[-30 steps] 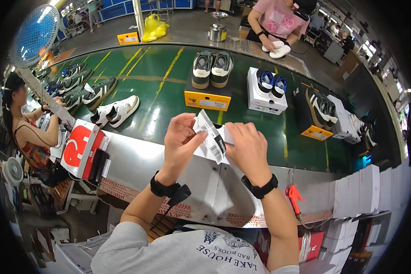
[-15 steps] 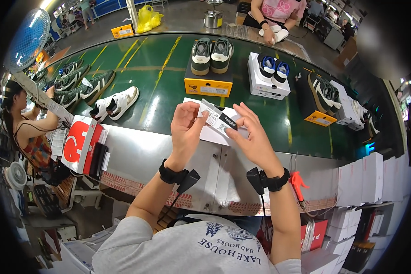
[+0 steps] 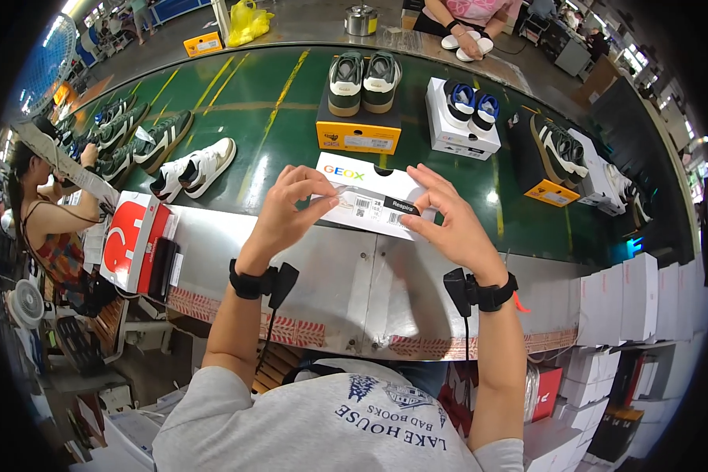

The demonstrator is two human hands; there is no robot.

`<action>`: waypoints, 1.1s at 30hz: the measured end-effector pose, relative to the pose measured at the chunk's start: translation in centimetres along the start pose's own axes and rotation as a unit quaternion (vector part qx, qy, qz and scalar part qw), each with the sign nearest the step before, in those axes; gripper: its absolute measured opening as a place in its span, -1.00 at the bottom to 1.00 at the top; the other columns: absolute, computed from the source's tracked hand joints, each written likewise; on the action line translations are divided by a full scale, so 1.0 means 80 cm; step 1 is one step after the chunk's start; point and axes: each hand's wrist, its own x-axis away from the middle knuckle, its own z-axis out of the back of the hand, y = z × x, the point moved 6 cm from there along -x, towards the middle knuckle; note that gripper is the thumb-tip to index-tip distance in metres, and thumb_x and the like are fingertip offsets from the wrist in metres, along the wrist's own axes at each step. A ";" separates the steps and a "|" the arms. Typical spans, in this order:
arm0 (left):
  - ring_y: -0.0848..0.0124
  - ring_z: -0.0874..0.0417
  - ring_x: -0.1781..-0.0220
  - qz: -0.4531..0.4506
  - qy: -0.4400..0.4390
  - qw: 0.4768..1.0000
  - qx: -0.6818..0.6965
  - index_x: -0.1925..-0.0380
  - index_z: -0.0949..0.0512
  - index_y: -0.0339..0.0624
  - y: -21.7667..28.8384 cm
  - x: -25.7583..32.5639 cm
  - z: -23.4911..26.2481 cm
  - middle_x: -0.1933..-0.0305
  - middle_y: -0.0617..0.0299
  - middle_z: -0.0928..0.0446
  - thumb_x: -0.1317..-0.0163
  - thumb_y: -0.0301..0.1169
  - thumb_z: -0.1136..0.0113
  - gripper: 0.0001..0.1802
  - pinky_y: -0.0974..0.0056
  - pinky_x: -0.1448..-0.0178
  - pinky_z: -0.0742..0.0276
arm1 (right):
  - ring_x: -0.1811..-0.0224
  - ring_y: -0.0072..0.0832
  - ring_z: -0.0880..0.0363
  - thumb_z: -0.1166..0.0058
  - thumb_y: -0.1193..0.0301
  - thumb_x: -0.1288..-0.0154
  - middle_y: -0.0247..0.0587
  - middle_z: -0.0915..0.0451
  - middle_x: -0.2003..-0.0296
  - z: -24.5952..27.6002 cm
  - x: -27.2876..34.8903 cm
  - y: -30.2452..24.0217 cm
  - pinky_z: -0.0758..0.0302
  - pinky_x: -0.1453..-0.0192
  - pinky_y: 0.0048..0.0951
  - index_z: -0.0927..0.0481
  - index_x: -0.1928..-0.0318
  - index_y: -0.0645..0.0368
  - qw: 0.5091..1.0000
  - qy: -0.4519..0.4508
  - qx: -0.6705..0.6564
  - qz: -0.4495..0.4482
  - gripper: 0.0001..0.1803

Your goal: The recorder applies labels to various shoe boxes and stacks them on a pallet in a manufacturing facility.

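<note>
In front of me a white shoe box (image 3: 374, 167) with coloured lettering stands at the near side of the green belt. A printed white-and-black label (image 3: 377, 211) lies along its near face. Thumb and forefinger of my left hand (image 3: 291, 206) are pinched together at the label's left end. My right hand (image 3: 454, 223) holds the right end, its thumb on the label and its fingers bent over the box edge. Whether the label is stuck down along its whole length, I cannot tell.
Beyond it are shoes (image 3: 363, 82) on a black-and-orange box (image 3: 359, 135) and blue-lined shoes on a white box (image 3: 462, 141). White sneakers (image 3: 199, 169) and a red-and-white box (image 3: 134, 242) are at left. White boxes (image 3: 621, 303) stack at right. A co-worker (image 3: 59, 197) sits left.
The label has come down from in front of the box to lie along its face. My hands have moved apart toward its two ends, and the box front shows more fully.
</note>
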 end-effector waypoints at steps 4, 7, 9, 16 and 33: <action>0.37 -0.46 0.16 -0.001 -0.050 0.999 0.014 0.35 -0.68 -0.17 -0.011 0.001 -0.001 0.23 0.30 -0.57 -0.05 -0.52 -0.37 -0.87 0.31 0.08 -0.42 | -0.49 -0.11 -0.07 -0.30 0.36 -0.14 0.00 -0.31 -0.35 -0.002 0.001 -0.004 -0.16 -0.42 -0.20 -0.48 0.44 0.15 0.999 -0.001 0.032 0.026 -0.76; 0.36 -0.45 0.13 -0.009 -0.064 0.998 0.020 0.35 -0.72 -0.13 -0.015 0.003 -0.003 0.23 0.32 -0.56 -0.05 -0.51 -0.36 -0.87 0.32 0.06 -0.42 | -0.50 -0.12 -0.07 -0.31 0.40 -0.13 -0.04 -0.31 -0.36 -0.003 0.001 -0.001 -0.10 -0.45 -0.18 -0.48 0.44 0.13 0.999 -0.003 0.035 0.019 -0.78; 0.36 -0.45 0.12 -0.004 -0.069 0.997 0.026 0.34 -0.72 -0.13 -0.018 0.004 -0.004 0.22 0.33 -0.55 -0.04 -0.51 -0.36 -0.86 0.33 0.03 -0.42 | -0.49 -0.12 -0.07 -0.31 0.40 -0.12 -0.04 -0.31 -0.36 -0.003 0.001 0.001 -0.09 -0.45 -0.17 -0.48 0.44 0.13 0.999 -0.004 0.031 0.013 -0.78; 0.35 -0.44 0.08 -0.007 -0.081 0.997 0.015 0.34 -0.73 -0.12 -0.018 0.004 -0.004 0.19 0.33 -0.54 -0.04 -0.50 -0.36 -0.86 0.31 0.00 -0.42 | -0.48 -0.12 -0.10 -0.31 0.34 -0.12 -0.01 -0.32 -0.34 -0.004 -0.001 -0.001 -0.27 -0.33 -0.25 -0.50 0.45 0.16 0.998 0.006 0.055 0.031 -0.76; 0.38 -0.47 0.09 -0.005 -0.082 0.997 0.010 0.35 -0.72 -0.17 -0.022 0.009 -0.008 0.18 0.31 -0.52 -0.05 -0.52 -0.36 -0.87 0.33 0.01 -0.42 | -0.48 -0.14 -0.09 -0.29 0.38 -0.12 -0.02 -0.29 -0.35 -0.006 -0.001 -0.006 -0.43 -0.15 -0.35 -0.47 0.47 0.16 0.998 -0.003 0.060 0.020 -0.77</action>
